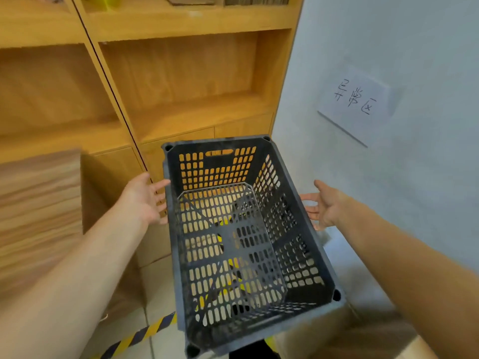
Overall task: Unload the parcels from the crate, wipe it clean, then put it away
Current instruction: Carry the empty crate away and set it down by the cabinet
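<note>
The dark grey perforated plastic crate (261,149) sits in the middle of the view with nothing inside it. Its long side runs away from me towards the shelving. The floor and yellow-black tape show through its slotted bottom. My left hand (146,199) is at the crate's left wall with fingers spread, fingertips at the rim. My right hand (325,204) is beside the right wall, palm turned to the crate and fingers apart. Neither hand wraps around any part of the crate. No parcel or cloth is in view.
Wooden shelving (186,81) with cabinet doors below stands right behind the crate. A white wall (388,35) on the right carries a handwritten paper sign (355,102). Stacked wooden boards (39,203) lie at left. Yellow-black floor tape (140,335) crosses the tiles, and a cardboard box (363,340) is at lower right.
</note>
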### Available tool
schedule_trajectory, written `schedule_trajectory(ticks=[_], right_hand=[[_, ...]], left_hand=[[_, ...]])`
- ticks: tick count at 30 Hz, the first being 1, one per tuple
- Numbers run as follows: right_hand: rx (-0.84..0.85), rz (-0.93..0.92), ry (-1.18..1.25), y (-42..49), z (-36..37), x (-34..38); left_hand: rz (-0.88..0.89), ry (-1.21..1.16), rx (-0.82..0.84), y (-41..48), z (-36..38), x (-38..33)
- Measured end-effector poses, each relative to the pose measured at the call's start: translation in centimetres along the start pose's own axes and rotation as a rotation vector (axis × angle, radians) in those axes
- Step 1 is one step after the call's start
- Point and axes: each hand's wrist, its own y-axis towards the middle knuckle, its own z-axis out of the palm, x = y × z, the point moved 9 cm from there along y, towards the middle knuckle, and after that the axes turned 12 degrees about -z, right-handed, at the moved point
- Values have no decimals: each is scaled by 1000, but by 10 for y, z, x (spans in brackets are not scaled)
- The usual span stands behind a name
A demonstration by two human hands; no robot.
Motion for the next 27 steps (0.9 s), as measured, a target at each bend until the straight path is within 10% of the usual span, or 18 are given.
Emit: schedule_trajectory(ticks=[27], right_hand=[[-244,86,70,356,-104,59]], left_hand=[[-305,42,-89,318,228,13]])
